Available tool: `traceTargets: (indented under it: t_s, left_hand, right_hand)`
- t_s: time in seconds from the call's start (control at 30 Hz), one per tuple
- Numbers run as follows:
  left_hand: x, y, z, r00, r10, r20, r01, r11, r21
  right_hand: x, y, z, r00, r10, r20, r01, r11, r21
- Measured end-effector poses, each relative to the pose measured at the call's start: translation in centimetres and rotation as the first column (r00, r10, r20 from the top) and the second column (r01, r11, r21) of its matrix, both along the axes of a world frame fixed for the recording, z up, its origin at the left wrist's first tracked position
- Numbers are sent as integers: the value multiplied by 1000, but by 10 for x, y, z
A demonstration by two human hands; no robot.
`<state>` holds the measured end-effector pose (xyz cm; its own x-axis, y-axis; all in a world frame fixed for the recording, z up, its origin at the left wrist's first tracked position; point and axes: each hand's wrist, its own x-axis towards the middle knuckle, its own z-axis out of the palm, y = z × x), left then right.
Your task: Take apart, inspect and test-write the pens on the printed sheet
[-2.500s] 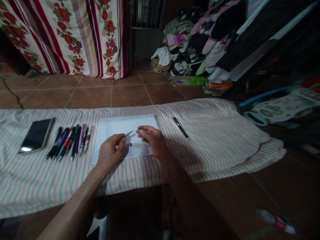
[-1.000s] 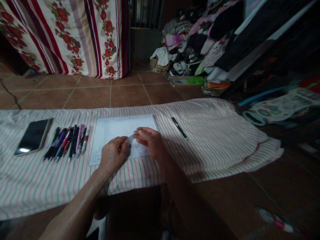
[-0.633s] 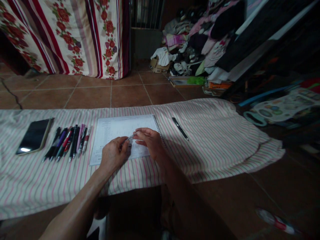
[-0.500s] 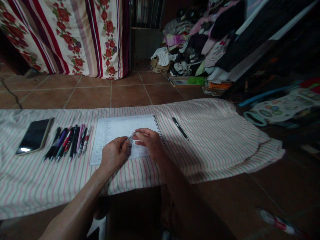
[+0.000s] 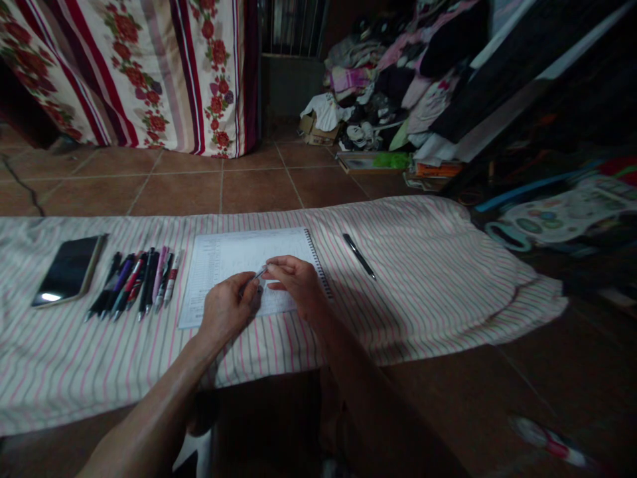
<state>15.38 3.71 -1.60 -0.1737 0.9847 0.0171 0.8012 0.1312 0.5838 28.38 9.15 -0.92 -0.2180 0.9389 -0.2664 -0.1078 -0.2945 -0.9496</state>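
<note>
Over the notebook (image 5: 243, 247), the left hand (image 5: 225, 307) holds a thin rod (image 5: 259, 272), which looks like part of a pen, with thumb and forefinger closed on it and only a short length showing. That low, firm hold seems meant to keep the rod steady while the right hand (image 5: 297, 282) meets its far end in a narrow pinch, the other fingers loosely curled. The light is dim and the rod small, so whether a tiny piece sits between the right fingers is hard to tell. The page probably serves as a pale backdrop and a flat place to work. The pens (image 5: 134, 282) lie side by side next to the phone (image 5: 70, 271), left of the notebook, likely to leave the middle free for both hands; the black pen (image 5: 359, 257) lies alone to the right on the cloth-covered bench (image 5: 432, 255). Compared with the earliest frame, where a gap parted the rod's tip from the right fingers, the two now meet; the pens and phone keep their places.
</note>
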Motion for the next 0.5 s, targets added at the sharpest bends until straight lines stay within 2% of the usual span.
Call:
traceTargets:
  t_s: [0.17,0.5]
  left_hand:
    - [1,0,1,1000,-3,27,3,1000,21]
    - [-3,2,-5,993,17,118,-24,998,50]
  right_hand:
    - [0,0,-1,999,9,-42,-10,1000,-15]
    - [-3,2,-5,999,16,-46,-14,999,34]
